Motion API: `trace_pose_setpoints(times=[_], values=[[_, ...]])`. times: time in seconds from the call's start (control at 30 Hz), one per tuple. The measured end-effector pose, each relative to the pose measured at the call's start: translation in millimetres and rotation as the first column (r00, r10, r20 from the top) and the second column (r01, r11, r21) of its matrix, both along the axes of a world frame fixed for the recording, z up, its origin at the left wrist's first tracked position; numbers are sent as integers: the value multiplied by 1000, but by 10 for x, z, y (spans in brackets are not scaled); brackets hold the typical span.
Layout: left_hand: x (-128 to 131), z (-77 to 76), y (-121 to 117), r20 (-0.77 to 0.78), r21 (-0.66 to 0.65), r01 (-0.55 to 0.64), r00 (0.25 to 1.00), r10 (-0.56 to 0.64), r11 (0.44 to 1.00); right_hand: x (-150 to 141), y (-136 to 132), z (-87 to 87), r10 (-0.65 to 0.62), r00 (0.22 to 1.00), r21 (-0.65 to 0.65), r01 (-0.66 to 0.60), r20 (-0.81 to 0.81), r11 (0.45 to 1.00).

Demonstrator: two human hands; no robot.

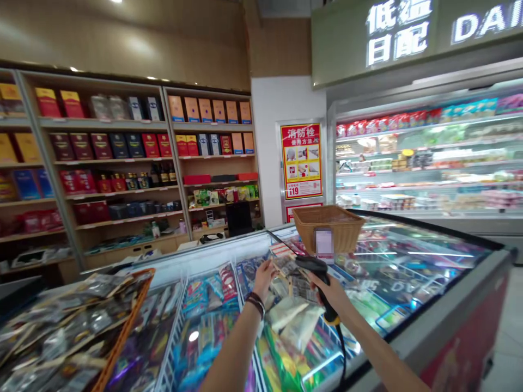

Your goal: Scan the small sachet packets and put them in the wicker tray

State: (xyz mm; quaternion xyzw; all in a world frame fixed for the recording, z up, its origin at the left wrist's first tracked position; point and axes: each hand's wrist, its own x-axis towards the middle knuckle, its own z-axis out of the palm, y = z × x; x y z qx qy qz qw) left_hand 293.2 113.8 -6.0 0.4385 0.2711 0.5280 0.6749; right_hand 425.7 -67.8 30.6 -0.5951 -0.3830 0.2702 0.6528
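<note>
My left hand point(265, 279), with dark bracelets on the wrist, is closed on the edge of a small clear-and-brown packet point(284, 265). In my right hand point(330, 294) is a black corded barcode scanner point(314, 265) with a yellow patch near its base. The scanner's head is right beside the packet, above the glass-topped freezer. Under my hands lie more packets point(300, 321), pale and brown, on the glass. My right fingertips are partly hidden behind the scanner, so I cannot tell if they touch a packet.
A woven tan basket point(327, 220) with a pale tag stands on the freezer beyond my hands. At left is an orange-rimmed basket point(126, 332) heaped with packets. The freezer's frame point(441, 305) runs along the right. Shelves of boxes point(118, 144) and a lit fridge point(429, 163) stand behind.
</note>
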Motion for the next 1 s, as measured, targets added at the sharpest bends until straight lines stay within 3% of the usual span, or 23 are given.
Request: trace_pose_setpoints(times=[0.17, 0.37, 0.53, 0.63, 0.73, 0.8, 0.83, 0.9, 0.97, 1.0], values=[[-331, -40, 50, -162, 40, -175, 970, 180, 984, -27, 29, -39, -32, 999, -2, 32, -8, 999], [-1288, 60, 145, -299, 174, -249, 908, 292, 953, -506, 333, -54, 90, 996, 4, -90, 4, 996], [-2260, 302, 226, -409, 288, -356, 794, 450, 889, -1158, 651, -43, 278, 960, -33, -279, -33, 960], [-2841, 519, 226, -467, 364, -410, 696, 545, 836, -1554, 832, -26, 359, 930, -79, -365, -82, 928], [-3370, 740, 161, -512, 440, -452, 583, 630, 776, -1897, 974, -11, 436, 893, -47, -443, -112, 895], [-3677, 843, 80, -553, 513, -467, 461, 694, 720, -2086, 1044, -13, 476, 870, -8, -481, -128, 877], [-3813, 871, 31, -595, 570, -453, 348, 725, 685, -2168, 1071, -21, 491, 861, 0, -495, -135, 869], [-4044, 869, -73, -679, 673, -372, 33, 733, 640, -2303, 1107, -45, 520, 841, -21, -529, -147, 849], [-4208, 802, -163, -721, 693, -282, -250, 646, 664, -2398, 1120, -78, 537, 829, -54, -550, -154, 834], [-4263, 754, -196, -736, 674, -265, -321, 597, 689, -2430, 1120, -94, 541, 827, -63, -554, -154, 830]])
